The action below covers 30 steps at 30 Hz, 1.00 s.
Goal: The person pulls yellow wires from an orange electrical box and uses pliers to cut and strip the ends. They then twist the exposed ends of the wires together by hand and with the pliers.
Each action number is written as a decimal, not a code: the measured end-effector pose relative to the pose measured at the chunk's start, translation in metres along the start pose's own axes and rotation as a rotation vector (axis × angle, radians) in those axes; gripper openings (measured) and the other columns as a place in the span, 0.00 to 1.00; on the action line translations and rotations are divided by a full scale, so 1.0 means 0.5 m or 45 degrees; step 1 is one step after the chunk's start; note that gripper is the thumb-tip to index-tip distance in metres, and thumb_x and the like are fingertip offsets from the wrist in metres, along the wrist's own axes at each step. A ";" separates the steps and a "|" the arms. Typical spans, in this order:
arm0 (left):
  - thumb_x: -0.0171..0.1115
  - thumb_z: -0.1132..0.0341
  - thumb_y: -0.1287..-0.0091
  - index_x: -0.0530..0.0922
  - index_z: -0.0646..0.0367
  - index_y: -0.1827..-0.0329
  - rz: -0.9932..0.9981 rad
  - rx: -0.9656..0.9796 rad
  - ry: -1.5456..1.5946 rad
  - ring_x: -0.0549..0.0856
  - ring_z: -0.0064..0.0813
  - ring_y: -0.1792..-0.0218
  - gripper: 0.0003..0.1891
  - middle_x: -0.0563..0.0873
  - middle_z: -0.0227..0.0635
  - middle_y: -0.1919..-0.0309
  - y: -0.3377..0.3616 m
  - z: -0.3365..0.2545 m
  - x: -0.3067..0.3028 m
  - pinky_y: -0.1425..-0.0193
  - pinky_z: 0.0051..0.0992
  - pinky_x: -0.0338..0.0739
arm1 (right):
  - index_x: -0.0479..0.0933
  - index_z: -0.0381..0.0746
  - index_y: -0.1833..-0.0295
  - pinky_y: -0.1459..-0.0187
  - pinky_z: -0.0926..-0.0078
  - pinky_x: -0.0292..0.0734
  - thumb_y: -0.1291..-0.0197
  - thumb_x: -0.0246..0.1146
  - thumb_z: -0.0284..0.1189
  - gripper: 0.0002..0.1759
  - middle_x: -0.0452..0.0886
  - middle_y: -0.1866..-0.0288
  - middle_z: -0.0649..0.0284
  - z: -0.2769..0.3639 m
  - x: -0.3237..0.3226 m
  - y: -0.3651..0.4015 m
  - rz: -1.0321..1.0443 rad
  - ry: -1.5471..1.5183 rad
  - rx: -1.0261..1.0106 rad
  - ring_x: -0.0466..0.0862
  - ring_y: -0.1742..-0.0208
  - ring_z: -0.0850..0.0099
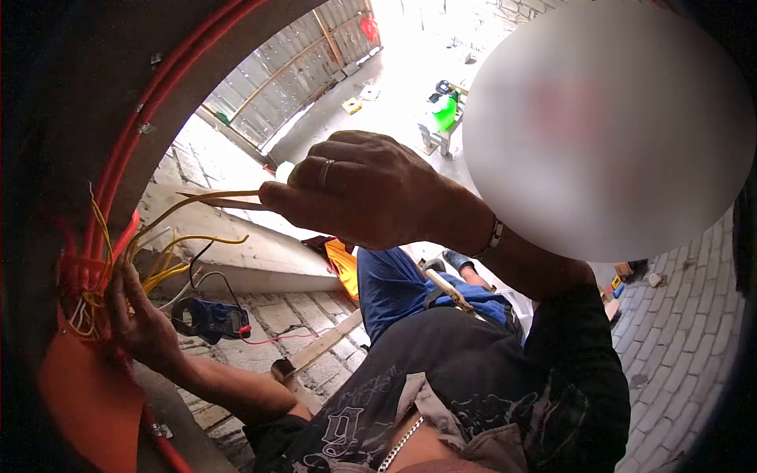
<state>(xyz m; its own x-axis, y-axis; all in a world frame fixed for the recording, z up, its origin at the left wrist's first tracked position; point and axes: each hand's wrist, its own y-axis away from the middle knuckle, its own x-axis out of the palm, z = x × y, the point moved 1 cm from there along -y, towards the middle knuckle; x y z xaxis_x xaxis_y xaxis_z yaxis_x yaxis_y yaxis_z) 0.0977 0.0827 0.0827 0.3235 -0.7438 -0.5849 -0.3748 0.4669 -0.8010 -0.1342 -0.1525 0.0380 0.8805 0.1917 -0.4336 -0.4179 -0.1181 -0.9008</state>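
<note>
My right hand (355, 189), with a ring on one finger, is closed in front of me. Its thumb and finger pinch the end of a yellow wire (177, 203), which arches over from the left. A thin pointed piece (229, 202) lies along the wire's end by the fingertips. Lower left, my left hand (142, 319) has its fingers closed around the base of the yellow wires at a red junction box (76, 276). Several more yellow wires (169, 264) and a few white and black ones fan out there. A blue clamp meter (213, 319) with a red lead sits just right of my left hand.
Red conduit pipes (130, 142) run along the dark curved wall into the box. A pale ledge (260, 256) and brickwork (276, 311) lie beyond the meter. Farther off are a bright green object (444, 113), a corrugated metal fence (276, 87) and orange cloth (342, 264). A blurred oval covers the upper right.
</note>
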 end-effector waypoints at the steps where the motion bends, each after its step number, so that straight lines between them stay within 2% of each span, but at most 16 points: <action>1: 0.54 0.68 0.28 0.81 0.63 0.48 -0.003 0.074 0.002 0.83 0.33 0.49 0.13 0.84 0.42 0.50 0.001 0.007 0.000 0.46 0.28 0.77 | 0.78 0.41 0.49 0.71 0.77 0.76 0.47 0.67 0.30 0.18 0.78 0.70 0.68 0.002 -0.001 0.001 0.004 0.002 0.004 0.79 0.72 0.76; 5: 0.54 0.67 0.28 0.81 0.63 0.47 0.019 0.096 0.020 0.83 0.33 0.48 0.13 0.84 0.42 0.50 0.003 0.026 -0.003 0.44 0.28 0.77 | 0.79 0.42 0.56 0.72 0.76 0.76 0.47 0.68 0.31 0.12 0.78 0.71 0.68 0.003 -0.008 0.006 0.004 0.000 0.037 0.80 0.72 0.75; 7: 0.54 0.68 0.28 0.81 0.63 0.47 0.012 0.343 -0.195 0.83 0.33 0.48 0.13 0.84 0.43 0.49 0.004 0.040 -0.002 0.45 0.29 0.77 | 0.79 0.43 0.59 0.72 0.76 0.77 0.48 0.68 0.32 0.10 0.78 0.71 0.68 0.000 -0.014 0.014 0.007 -0.034 0.067 0.80 0.72 0.75; 10: 0.54 0.68 0.28 0.81 0.64 0.47 -0.023 0.306 -0.217 0.84 0.33 0.49 0.13 0.84 0.44 0.50 0.005 0.045 0.002 0.46 0.29 0.78 | 0.78 0.44 0.67 0.72 0.72 0.77 0.47 0.68 0.31 0.06 0.77 0.74 0.68 -0.013 -0.030 0.056 0.159 0.089 0.133 0.80 0.73 0.74; 11: 0.54 0.68 0.28 0.81 0.64 0.47 -0.023 0.295 -0.224 0.84 0.33 0.49 0.13 0.84 0.44 0.50 0.005 0.043 0.004 0.46 0.29 0.78 | 0.77 0.42 0.69 0.72 0.70 0.77 0.46 0.67 0.29 0.06 0.78 0.75 0.66 -0.014 -0.032 0.094 0.253 0.017 0.284 0.81 0.72 0.70; 13: 0.54 0.69 0.28 0.81 0.64 0.46 -0.043 0.248 -0.108 0.84 0.32 0.51 0.13 0.85 0.45 0.51 -0.002 0.030 0.001 0.47 0.28 0.78 | 0.78 0.38 0.66 0.68 0.66 0.77 0.47 0.68 0.29 0.07 0.80 0.72 0.59 -0.016 -0.020 0.225 0.592 -0.134 0.779 0.82 0.71 0.61; 14: 0.55 0.70 0.29 0.81 0.64 0.47 -0.062 0.019 0.078 0.85 0.30 0.53 0.13 0.85 0.45 0.52 -0.002 0.009 0.002 0.49 0.27 0.79 | 0.79 0.38 0.65 0.67 0.64 0.76 0.49 0.68 0.29 0.08 0.80 0.73 0.58 -0.008 -0.011 0.313 0.723 -0.130 0.797 0.81 0.72 0.60; 15: 0.55 0.71 0.29 0.81 0.63 0.47 -0.096 0.108 0.130 0.84 0.29 0.54 0.12 0.85 0.44 0.52 0.006 0.012 0.010 0.49 0.27 0.79 | 0.79 0.37 0.64 0.67 0.63 0.76 0.46 0.65 0.30 0.08 0.80 0.73 0.56 0.010 -0.008 0.399 0.964 -0.111 0.838 0.82 0.71 0.60; 16: 0.56 0.73 0.31 0.81 0.63 0.48 -0.113 0.002 0.299 0.84 0.27 0.54 0.11 0.85 0.41 0.53 -0.002 -0.013 0.007 0.49 0.27 0.79 | 0.78 0.42 0.53 0.71 0.62 0.77 0.40 0.59 0.30 0.10 0.77 0.76 0.57 0.031 0.005 0.501 1.286 -0.135 0.728 0.81 0.74 0.59; 17: 0.57 0.74 0.32 0.82 0.63 0.49 -0.164 0.335 -0.062 0.84 0.27 0.54 0.11 0.86 0.39 0.55 0.007 -0.005 0.010 0.49 0.26 0.78 | 0.76 0.46 0.45 0.71 0.62 0.77 0.41 0.59 0.28 0.16 0.76 0.75 0.56 0.071 -0.017 0.520 1.448 -0.329 0.900 0.81 0.72 0.59; 18: 0.58 0.75 0.33 0.83 0.61 0.50 -0.188 -0.017 0.342 0.84 0.28 0.55 0.11 0.87 0.39 0.57 0.000 -0.022 0.014 0.50 0.25 0.77 | 0.74 0.52 0.41 0.71 0.62 0.76 0.42 0.60 0.26 0.22 0.73 0.74 0.56 0.100 -0.003 0.639 1.759 -0.387 0.879 0.81 0.71 0.59; 19: 0.58 0.75 0.33 0.83 0.61 0.51 -0.146 -0.038 0.220 0.84 0.29 0.58 0.11 0.87 0.40 0.59 -0.003 -0.037 0.004 0.51 0.26 0.76 | 0.73 0.55 0.41 0.69 0.63 0.77 0.45 0.63 0.26 0.25 0.74 0.71 0.56 0.139 -0.037 0.609 1.536 -0.530 1.096 0.81 0.67 0.58; 20: 0.58 0.65 0.30 0.81 0.61 0.47 -0.123 -0.090 0.229 0.85 0.27 0.57 0.13 0.87 0.39 0.57 -0.005 -0.044 -0.001 0.49 0.26 0.76 | 0.76 0.52 0.45 0.66 0.61 0.76 0.43 0.61 0.27 0.19 0.77 0.71 0.56 0.158 -0.054 0.580 1.491 -0.586 1.143 0.81 0.67 0.57; 21: 0.59 0.66 0.31 0.82 0.60 0.48 -0.169 -0.067 0.299 0.84 0.27 0.56 0.12 0.87 0.40 0.57 -0.005 -0.039 0.002 0.49 0.26 0.76 | 0.78 0.49 0.49 0.62 0.59 0.76 0.42 0.59 0.28 0.15 0.81 0.70 0.57 0.166 -0.059 0.570 1.445 -0.632 1.205 0.82 0.67 0.57; 24: 0.62 0.72 0.35 0.84 0.63 0.54 -0.278 -0.027 0.304 0.84 0.29 0.61 0.09 0.86 0.38 0.64 -0.019 -0.059 -0.008 0.55 0.27 0.76 | 0.78 0.50 0.50 0.57 0.66 0.75 0.46 0.61 0.28 0.16 0.80 0.71 0.60 0.156 -0.046 0.588 1.269 -0.500 0.674 0.82 0.64 0.61; 30: 0.62 0.72 0.35 0.84 0.59 0.54 -0.197 -0.037 0.352 0.82 0.31 0.64 0.09 0.84 0.38 0.66 -0.015 -0.053 -0.018 0.58 0.28 0.75 | 0.78 0.51 0.54 0.54 0.60 0.73 0.53 0.65 0.34 0.17 0.79 0.72 0.60 0.118 0.014 0.578 1.366 -0.307 0.371 0.81 0.60 0.58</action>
<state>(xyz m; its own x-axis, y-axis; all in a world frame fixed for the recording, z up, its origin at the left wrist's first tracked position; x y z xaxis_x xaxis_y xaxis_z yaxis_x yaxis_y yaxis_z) 0.0745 0.0733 0.0975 0.1318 -0.9086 -0.3962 -0.3656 0.3270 -0.8715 -0.2621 -0.1280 -0.2269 -0.0161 0.3143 -0.9492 -0.9938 -0.1095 -0.0194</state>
